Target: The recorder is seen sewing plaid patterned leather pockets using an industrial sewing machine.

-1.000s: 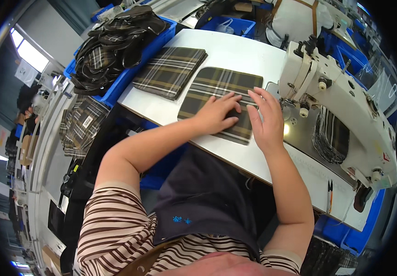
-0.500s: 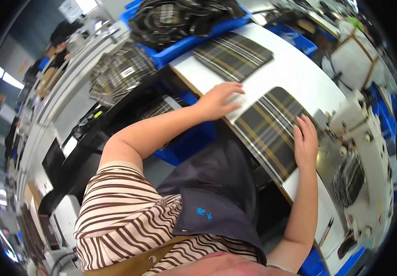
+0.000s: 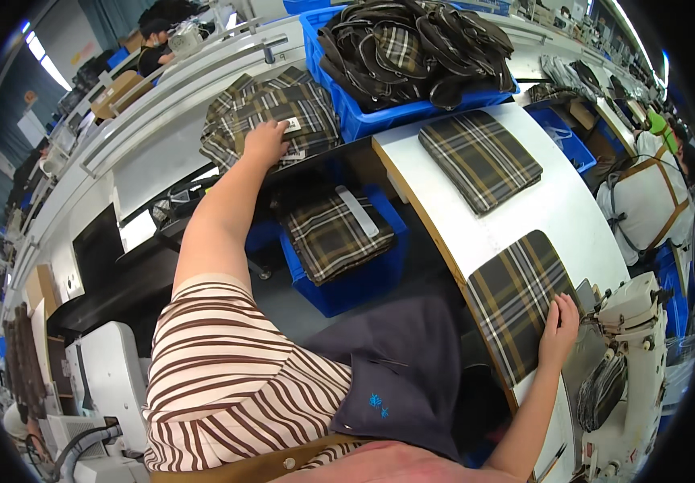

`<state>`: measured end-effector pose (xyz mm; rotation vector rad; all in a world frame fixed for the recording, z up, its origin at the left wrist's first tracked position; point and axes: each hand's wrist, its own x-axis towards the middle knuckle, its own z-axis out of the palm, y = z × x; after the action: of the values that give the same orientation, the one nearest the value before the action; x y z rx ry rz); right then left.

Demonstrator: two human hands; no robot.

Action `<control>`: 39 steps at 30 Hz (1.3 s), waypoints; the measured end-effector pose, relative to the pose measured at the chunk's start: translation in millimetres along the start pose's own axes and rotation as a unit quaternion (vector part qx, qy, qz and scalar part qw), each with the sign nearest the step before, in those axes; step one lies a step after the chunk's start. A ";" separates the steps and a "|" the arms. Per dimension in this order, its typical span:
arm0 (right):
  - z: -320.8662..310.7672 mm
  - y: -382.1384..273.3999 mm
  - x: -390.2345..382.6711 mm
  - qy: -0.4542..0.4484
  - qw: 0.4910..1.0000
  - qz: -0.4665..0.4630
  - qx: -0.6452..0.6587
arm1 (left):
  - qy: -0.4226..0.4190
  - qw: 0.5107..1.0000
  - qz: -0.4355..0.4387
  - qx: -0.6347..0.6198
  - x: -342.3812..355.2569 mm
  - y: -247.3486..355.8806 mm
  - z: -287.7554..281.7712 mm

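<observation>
My left hand point(image 3: 268, 143) is stretched out to a loose pile of plaid fabric pieces point(image 3: 311, 101) at the upper left. Its fingers rest on the top piece beside a small white label point(image 3: 292, 125) and look spread, not wrapped round anything. On the white table, my right hand point(image 3: 558, 330) lies with its fingers extended over the right edge of a flat plaid fabric panel point(image 3: 517, 298) with rounded corners. Farther back on the same table sits a neat stack of plaid panels point(image 3: 480, 161), with neither hand on it.
A sewing machine point(image 3: 637, 322) stands right of my right hand, a dark bundle point(image 3: 603, 392) beside it. Behind the table, a blue crate point(image 3: 364, 125) holds dark pieces. Below the table's left edge, a blue bin point(image 3: 339, 298) holds folded plaid fabric. A slim pointed tool point(image 3: 553, 461) lies nearby.
My left hand has moved from above the white table, left and away, onto the loose plaid pile. My right hand stays on the panel's edge. The whole view has swung left.
</observation>
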<state>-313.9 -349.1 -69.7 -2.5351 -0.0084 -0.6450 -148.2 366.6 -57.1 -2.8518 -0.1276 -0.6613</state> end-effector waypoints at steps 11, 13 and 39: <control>-2.1 -9.0 -2.4 0.017 0.999 -0.008 -0.027 | 0.054 0.945 -0.226 -0.230 48.1 -16.1 -15.3; -3.2 -10.0 -0.5 0.021 0.999 -0.021 -0.026 | 0.053 0.935 -0.138 -0.323 57.3 -30.0 -32.9; -63.5 -8.5 -43.0 -0.153 0.964 -0.168 -0.136 | -0.158 0.686 0.202 -0.681 -18.7 444.8 -171.4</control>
<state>-381.3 -367.7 -37.1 -2.9072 -0.5004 -0.3883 -179.5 -105.7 2.7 -4.0125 1.5516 -0.0459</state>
